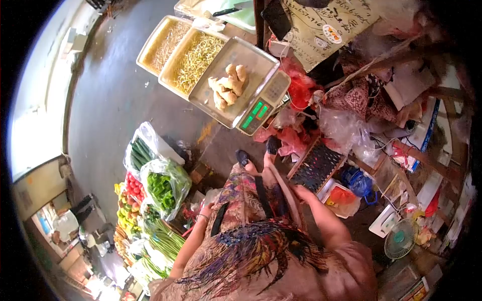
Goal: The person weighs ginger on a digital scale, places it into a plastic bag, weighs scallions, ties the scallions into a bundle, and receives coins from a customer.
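My left hand (pixel 207 209) hangs low at my side, beside the heaped vegetables; its fingers are too small and unclear to read. My right hand (pixel 300 192) is down by the edge of my apron (pixel 246 200), close to a dark woven seat (pixel 317 168); its fingers are mostly hidden. In front of me, a digital scale (pixel 266 93) with lit green displays carries several knobs of ginger (pixel 228 86) on its metal pan. Nearest my left hand is a clear bag of green peppers (pixel 163 186).
Tubs of bean sprouts (pixel 198 57) stand beside the scale. Cucumbers (pixel 141 153), tomatoes (pixel 134 186) and long green beans (pixel 165 240) lie left. Red plastic bags (pixel 296 83), a blue jug (pixel 359 181) and a small fan (pixel 400 238) crowd the right. A handwritten cardboard sheet (pixel 326 30) lies beyond.
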Available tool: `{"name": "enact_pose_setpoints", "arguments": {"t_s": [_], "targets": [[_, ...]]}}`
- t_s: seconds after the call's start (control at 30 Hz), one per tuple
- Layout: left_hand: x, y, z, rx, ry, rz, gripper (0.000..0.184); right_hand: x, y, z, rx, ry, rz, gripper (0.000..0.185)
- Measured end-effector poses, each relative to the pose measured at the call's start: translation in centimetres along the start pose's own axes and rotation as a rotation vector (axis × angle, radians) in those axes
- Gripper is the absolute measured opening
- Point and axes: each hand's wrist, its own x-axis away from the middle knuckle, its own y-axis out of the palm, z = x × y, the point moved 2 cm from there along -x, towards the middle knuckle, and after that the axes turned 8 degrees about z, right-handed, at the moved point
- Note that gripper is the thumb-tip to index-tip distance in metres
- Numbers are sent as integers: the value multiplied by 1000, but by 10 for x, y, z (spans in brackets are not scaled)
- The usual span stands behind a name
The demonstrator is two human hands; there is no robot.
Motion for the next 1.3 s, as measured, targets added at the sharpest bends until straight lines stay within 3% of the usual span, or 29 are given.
{"name": "enact_pose_setpoints", "arguments": {"t_s": [0.07,0.1,0.13,0.17,0.27,0.37,0.4,0.43,0.47,0.5,0.53,0.6,0.63,0.7,0.73,0.8,0.9,0.97,1.1,1.17,1.2,1.23,1.3], "targets": [[0,-25,18,-215,-134,-69,33,9,3,-27,-43,-59,-25,41],[14,-60,71,-266,-151,-86,32,11,2,-34,-72,-110,-56,36],[10,-64,63,-90,38,-34,28,6,5,-40,-112,-206,-116,27],[-1,-65,61,-171,45,9,23,8,8,-46,-118,-213,-109,27],[4,-108,145,47,-1,134,13,24,34,-78,-290,-344,-96,16],[-21,-124,180,217,165,149,16,20,69,-98,-129,-458,-153,24],[-31,-122,190,293,241,140,17,-12,100,-95,-103,-666,-197,26],[-31,-123,215,439,252,26,21,-47,129,-87,-72,-872,-241,29],[-28,-122,242,506,257,-79,23,-38,140,-94,-49,-919,-242,29],[-33,-111,251,629,263,-202,27,-18,147,-105,-21,-921,-244,29],[-30,-101,271,545,421,-230,32,-1,153,-112,2,-925,-252,30],[-16,-81,296,510,528,-304,45,27,162,-119,69,-908,-290,30],[-5,-74,298,247,615,-265,44,38,162,-120,101,-897,-306,31],[-14,-43,274,22,627,-486,44,62,163,-127,174,-872,-337,31],[-17,-33,259,27,630,-486,44,70,163,-127,206,-864,-351,32],[-21,-24,235,181,474,-576,49,80,161,-129,258,-854,-374,32],[-22,-32,216,320,554,-473,53,94,155,-141,319,-836,-392,33],[-7,-54,231,340,449,-566,54,96,150,-151,352,-829,-405,34],[-14,-18,202,372,288,-451,52,81,139,-161,390,-981,-403,25],[-11,-9,209,365,205,-399,52,77,130,-162,397,-947,-428,24],[-12,-4,209,335,362,-306,49,76,122,-164,452,-927,-399,25],[-14,9,208,349,345,-298,49,75,114,-168,509,-912,-370,25],[-23,41,206,624,257,-332,47,66,98,-170,505,-937,-415,25]]}}
